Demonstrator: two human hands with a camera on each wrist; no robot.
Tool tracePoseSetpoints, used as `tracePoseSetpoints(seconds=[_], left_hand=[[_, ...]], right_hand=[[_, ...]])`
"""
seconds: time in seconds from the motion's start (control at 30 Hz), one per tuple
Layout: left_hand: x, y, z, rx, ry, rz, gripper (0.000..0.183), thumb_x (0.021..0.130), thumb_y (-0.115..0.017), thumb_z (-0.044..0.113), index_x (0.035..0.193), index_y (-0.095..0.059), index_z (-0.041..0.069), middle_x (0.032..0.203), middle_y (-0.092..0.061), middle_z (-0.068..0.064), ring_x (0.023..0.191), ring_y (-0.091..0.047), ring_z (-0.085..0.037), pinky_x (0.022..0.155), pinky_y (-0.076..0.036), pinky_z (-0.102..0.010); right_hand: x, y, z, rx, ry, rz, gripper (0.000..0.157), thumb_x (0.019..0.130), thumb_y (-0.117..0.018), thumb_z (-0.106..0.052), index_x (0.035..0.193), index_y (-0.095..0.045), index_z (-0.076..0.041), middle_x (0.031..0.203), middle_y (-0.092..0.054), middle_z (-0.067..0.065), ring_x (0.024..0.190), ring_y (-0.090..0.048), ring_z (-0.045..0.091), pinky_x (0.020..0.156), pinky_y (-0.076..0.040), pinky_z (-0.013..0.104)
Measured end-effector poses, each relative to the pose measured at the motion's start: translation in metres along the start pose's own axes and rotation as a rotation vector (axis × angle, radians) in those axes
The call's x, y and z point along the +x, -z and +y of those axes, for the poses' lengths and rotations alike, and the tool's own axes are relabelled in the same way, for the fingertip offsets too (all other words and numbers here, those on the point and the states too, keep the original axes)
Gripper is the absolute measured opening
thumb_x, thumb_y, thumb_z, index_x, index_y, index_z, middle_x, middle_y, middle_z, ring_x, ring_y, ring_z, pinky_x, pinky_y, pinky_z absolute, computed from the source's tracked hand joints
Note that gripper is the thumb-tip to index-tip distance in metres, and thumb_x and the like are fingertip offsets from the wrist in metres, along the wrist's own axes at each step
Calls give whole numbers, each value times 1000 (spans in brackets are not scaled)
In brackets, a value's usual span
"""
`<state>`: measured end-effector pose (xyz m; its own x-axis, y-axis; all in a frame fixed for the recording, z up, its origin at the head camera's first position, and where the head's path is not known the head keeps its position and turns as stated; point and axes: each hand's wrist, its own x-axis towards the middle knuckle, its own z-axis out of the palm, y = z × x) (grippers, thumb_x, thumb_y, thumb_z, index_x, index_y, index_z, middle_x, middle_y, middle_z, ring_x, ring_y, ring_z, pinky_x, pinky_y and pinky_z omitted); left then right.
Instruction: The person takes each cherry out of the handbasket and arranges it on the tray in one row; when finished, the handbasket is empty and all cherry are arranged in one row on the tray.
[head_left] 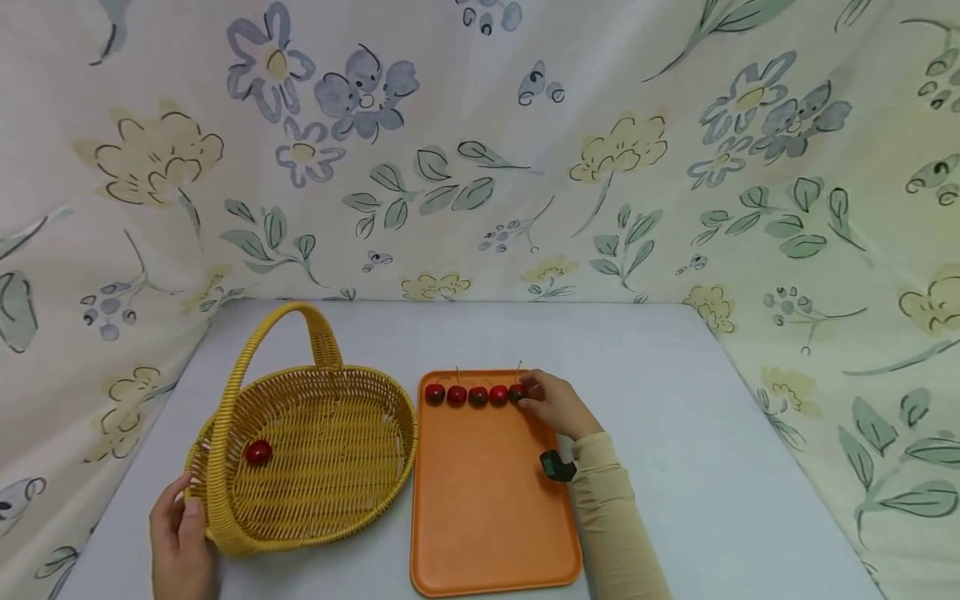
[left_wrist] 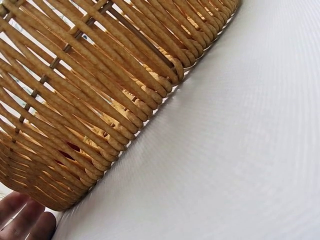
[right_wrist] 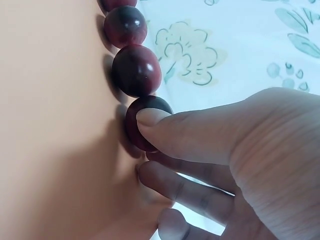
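Along the far end of the orange tray (head_left: pixel 495 500), several dark red cherries (head_left: pixel 477 397) sit in a row, some with thin stems upright. My right hand (head_left: pixel 558 404) pinches the cherry (right_wrist: pixel 145 127) at the right end of that row, its thumb pressed on the near side. Left of the tray stands a yellow wicker basket (head_left: pixel 337 475) with a tall arched handle. One red cherry (head_left: pixel 258 452) lies inside it, toward the left. At the basket's left side, by the handle's base, my left hand (head_left: pixel 182 533) grips the edge; its fingertips (left_wrist: pixel 22 215) show against the weave.
The tray's left edge stands close beside the basket's right rim. Both rest on a white table (head_left: pixel 675 467). A floral cloth (head_left: pixel 465 150) hangs behind the table and along its sides. A dark wrist-worn device (head_left: pixel 557 467) sits on the right wrist, over the tray's right edge.
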<state>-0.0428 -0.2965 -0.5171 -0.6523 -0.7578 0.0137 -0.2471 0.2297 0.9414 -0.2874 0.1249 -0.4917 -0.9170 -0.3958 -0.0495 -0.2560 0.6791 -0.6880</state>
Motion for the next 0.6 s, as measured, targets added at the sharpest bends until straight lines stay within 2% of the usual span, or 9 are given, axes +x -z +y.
tracePoseSetpoints(seconds=[0.2, 0.37, 0.5, 0.6], left_hand=[[2, 0, -1, -13, -15, 3, 43, 104, -33, 23, 146, -35, 27, 106, -39, 22, 90, -41, 6, 71, -31, -4], [1, -2, 1, -19, 11, 7, 42, 104, -33, 25, 146, -35, 29, 106, -38, 23, 91, -40, 6, 71, -31, -5], [0, -2, 0, -31, 6, 14, 42, 104, -34, 25, 146, -36, 28, 107, -38, 24, 92, -40, 7, 71, -31, -4], [0, -2, -2, -46, 2, 14, 42, 104, -35, 24, 146, -36, 28, 108, -38, 25, 94, -40, 7, 72, -31, -5]], right_hand=[[1, 1, -1, 4, 0, -12, 38, 87, -69, -11, 123, -58, -8, 113, -65, 7, 100, -62, 21, 84, -51, 38], [-3, 8, -10, -32, -10, -30, 43, 87, -70, -12, 128, -56, -7, 119, -63, 9, 108, -60, 25, 89, -49, 41], [-16, 21, -42, -52, 4, -45, 52, 88, -70, -19, 134, -51, -5, 132, -55, 14, 116, -55, 32, 93, -46, 47], [-22, 25, -80, -10, 109, -76, 49, 89, -68, -26, 133, -52, -10, 131, -55, 8, 112, -56, 27, 89, -48, 41]])
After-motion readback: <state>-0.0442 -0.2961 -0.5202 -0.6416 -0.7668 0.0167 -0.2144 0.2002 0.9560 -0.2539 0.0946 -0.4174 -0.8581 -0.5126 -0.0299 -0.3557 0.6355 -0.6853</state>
